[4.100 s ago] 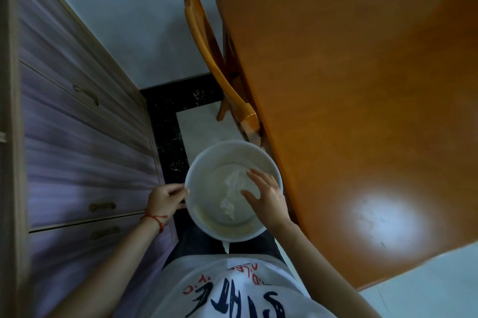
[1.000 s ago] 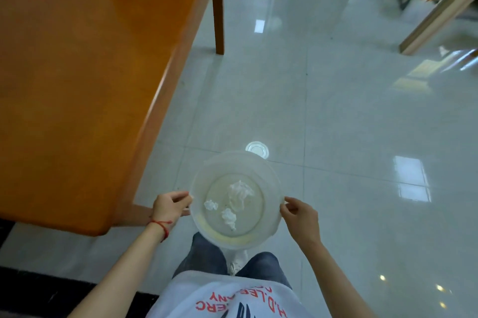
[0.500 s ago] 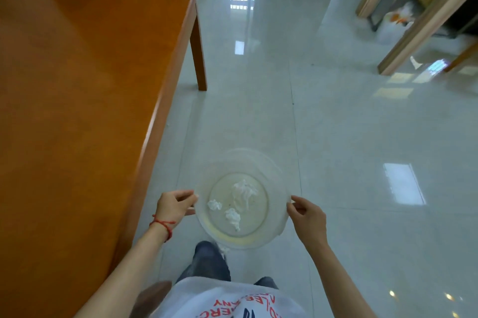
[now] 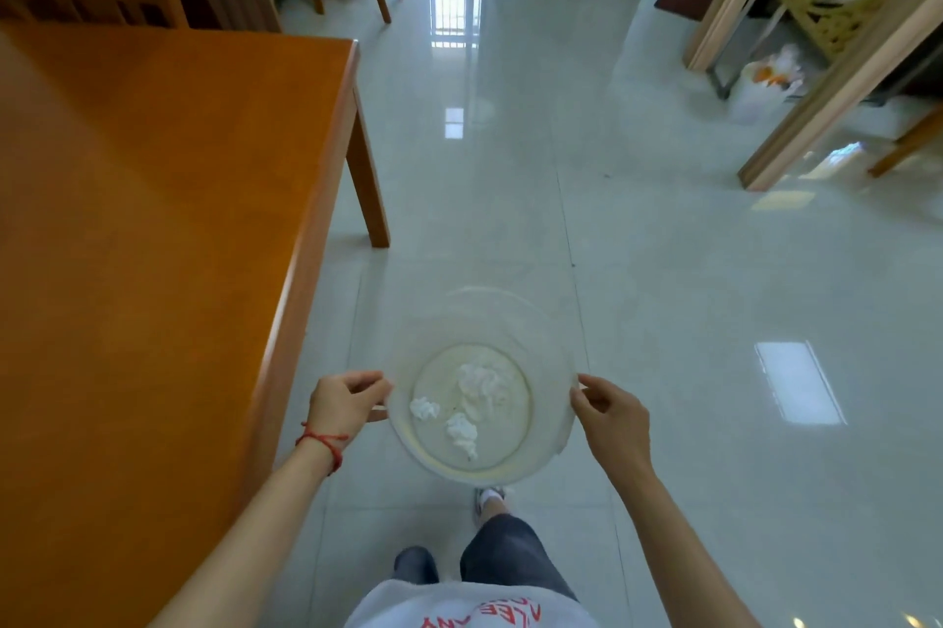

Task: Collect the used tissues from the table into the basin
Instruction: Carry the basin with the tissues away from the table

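Translucent basin, held level over tiled floor beside orange surface. Contents: three crumpled tissues. Left hand fingers clamped on left rim; right hand fingers clamped on right rim. Far rim faint, hard to trace.

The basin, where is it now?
In the head view, the basin is low in the centre, held over the floor between the left hand and right hand, right of the table.

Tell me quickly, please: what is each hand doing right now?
Left hand: closed on the left rim of the basin.
Right hand: closed on the basin's right rim.
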Demonstrator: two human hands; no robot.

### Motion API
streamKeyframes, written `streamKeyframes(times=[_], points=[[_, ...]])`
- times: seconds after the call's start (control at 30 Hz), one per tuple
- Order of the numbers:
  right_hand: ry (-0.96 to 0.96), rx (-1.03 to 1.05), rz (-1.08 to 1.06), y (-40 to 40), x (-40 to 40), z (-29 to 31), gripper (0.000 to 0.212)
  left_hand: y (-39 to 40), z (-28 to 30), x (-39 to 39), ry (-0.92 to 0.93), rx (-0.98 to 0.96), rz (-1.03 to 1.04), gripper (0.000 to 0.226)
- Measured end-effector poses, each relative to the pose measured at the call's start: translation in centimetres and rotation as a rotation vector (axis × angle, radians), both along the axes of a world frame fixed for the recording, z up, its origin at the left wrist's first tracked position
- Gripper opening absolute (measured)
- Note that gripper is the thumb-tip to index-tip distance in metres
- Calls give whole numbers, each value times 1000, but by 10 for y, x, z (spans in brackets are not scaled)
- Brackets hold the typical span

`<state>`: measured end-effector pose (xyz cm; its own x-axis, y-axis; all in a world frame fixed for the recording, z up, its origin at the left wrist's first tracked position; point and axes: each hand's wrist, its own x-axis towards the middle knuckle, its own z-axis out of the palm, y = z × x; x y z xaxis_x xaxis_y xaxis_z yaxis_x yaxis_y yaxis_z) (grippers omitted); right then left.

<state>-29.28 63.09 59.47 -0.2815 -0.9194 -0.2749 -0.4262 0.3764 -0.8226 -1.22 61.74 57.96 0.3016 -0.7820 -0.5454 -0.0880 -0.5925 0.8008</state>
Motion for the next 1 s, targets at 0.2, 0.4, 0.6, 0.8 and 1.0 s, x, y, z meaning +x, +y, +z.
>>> streamKeyframes(times=[0.2,0.4,0.6,0.8,1.0], points=[[-18,-4,29,-119,-11,-5,19,-107,0,-14,14,0,35,34],[-13,18,95,-227,-7,-2,22,-199,4,-9,-12,-5,70,37],[-24,42,99,-317,19,-17,21,-290,-9,16,-33,29,48,36],[-4,73,74,-402,54,-36,20,-387,-22,47,-68,42,-5,34],[11,120,80,-473,79,-54,22,-453,-40,68,-79,88,2,34]])
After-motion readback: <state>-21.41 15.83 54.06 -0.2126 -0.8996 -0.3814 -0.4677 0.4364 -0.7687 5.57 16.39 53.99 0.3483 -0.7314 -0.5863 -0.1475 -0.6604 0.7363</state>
